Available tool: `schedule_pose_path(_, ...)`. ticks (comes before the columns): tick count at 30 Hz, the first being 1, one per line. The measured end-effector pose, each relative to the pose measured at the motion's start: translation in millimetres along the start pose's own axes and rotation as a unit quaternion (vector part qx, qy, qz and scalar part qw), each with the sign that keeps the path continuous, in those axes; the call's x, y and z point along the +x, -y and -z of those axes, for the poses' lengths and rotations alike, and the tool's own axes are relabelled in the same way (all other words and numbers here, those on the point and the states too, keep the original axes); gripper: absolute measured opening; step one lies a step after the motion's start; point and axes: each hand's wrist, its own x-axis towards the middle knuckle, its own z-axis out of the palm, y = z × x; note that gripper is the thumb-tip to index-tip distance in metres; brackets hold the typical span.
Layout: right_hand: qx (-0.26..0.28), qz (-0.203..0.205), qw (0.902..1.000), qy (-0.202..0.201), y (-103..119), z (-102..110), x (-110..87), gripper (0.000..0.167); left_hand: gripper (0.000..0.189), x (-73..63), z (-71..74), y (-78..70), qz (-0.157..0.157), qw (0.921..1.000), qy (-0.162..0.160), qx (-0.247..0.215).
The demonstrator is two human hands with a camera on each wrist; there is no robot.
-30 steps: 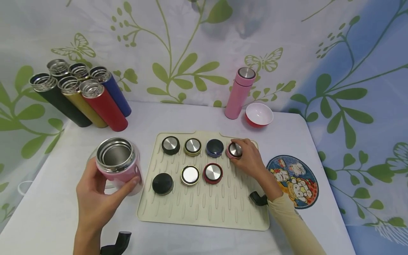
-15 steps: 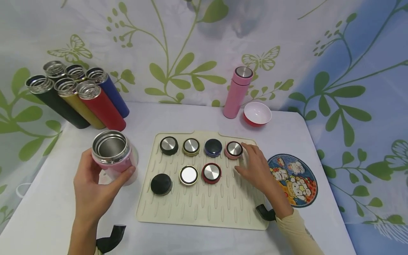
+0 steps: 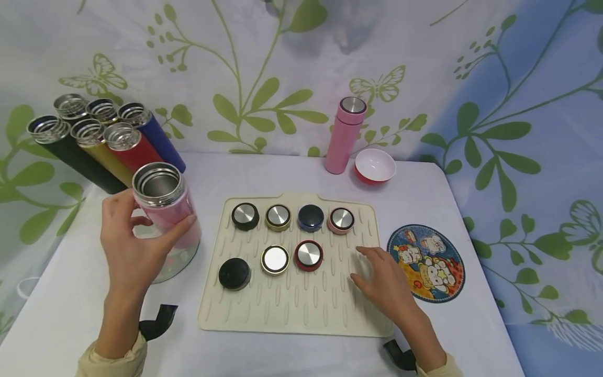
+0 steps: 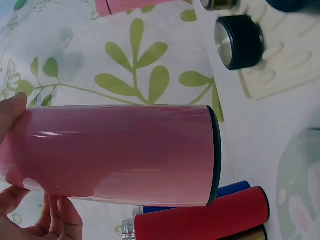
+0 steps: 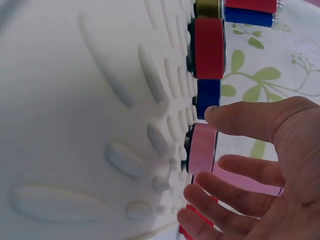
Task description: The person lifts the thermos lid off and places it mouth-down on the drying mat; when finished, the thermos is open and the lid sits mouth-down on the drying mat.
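Observation:
My left hand (image 3: 134, 241) grips a lidless pink thermos bottle (image 3: 162, 214) upright, thumb on one side and fingers round the other, its steel mouth facing up. In the left wrist view the bottle (image 4: 120, 155) shows a smooth pink wall and a dark base rim. My right hand (image 3: 383, 283) hovers with loosely spread fingers over the right side of a cream ridged mat (image 3: 292, 319), holding nothing. Nearest to it are a pink lid (image 3: 341, 220) and a red-rimmed lid (image 3: 308, 255). Black, gold and blue lids (image 3: 311, 217) stand on the same mat.
Several lidless bottles in green, gold, red (image 3: 134, 149) and blue stand at the back left. A capped pink bottle (image 3: 345, 137) and a red-and-white bowl (image 3: 375, 165) are behind the mat. A cartoon round mat (image 3: 428, 264) lies right; a clear round coaster (image 3: 174, 266) lies left.
My right hand has let go of the pink lid, which stays on the mat, and drawn back toward me. My left hand has raised the pink bottle and moved it away from me.

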Motion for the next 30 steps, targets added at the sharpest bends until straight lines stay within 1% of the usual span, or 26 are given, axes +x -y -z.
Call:
schedule_pose_path(3, -0.012, 0.002, 0.9999, 0.010, 1, -2, -5.4, 0.057, 0.075, 8.7, -6.7, 8.0, -0.004, 0.9997, -0.013, 0.019)
schedule_pose_path(6, -0.024, 0.001, 0.9994, 0.025, 2, -4, -8.8, 0.056, 0.071, 19.1, -13.2, 13.1, -0.008, 0.9993, -0.031, 0.021)
schedule_pose_path(9, -0.035, 0.002, 0.9986, 0.039, 3, -7, -11.6, 0.057, 0.065, 28.6, -18.8, 12.6, -0.005, 0.9988, -0.048, 0.007)
schedule_pose_path(13, -0.049, 0.015, 0.9979, 0.039, 4, -10, -14.0, 0.056, 0.061, 39.4, -26.4, 14.1, -0.005, 0.9976, -0.066, -0.020)
schedule_pose_path(19, -0.053, 0.014, 0.9976, 0.042, 5, -12, -16.6, 0.053, 0.066, 58.1, -38.4, 31.9, -0.003, 0.9972, -0.069, -0.029)
schedule_pose_path(23, -0.052, 0.016, 0.9978, 0.037, 6, -13, -17.1, 0.051, 0.069, 71.8, -46.4, 40.2, -0.015, 0.9974, -0.065, -0.025)
schedule_pose_path(26, -0.055, 0.016, 0.9978, 0.033, 6, -15, -17.0, 0.050, 0.070, 80.7, -54.0, 42.0, -0.019, 0.9975, -0.066, -0.015)
schedule_pose_path(30, -0.059, 0.017, 0.9976, 0.031, 5, -16, -16.6, 0.050, 0.066, 88.2, -60.7, 36.2, -0.014, 0.9963, -0.084, -0.001)
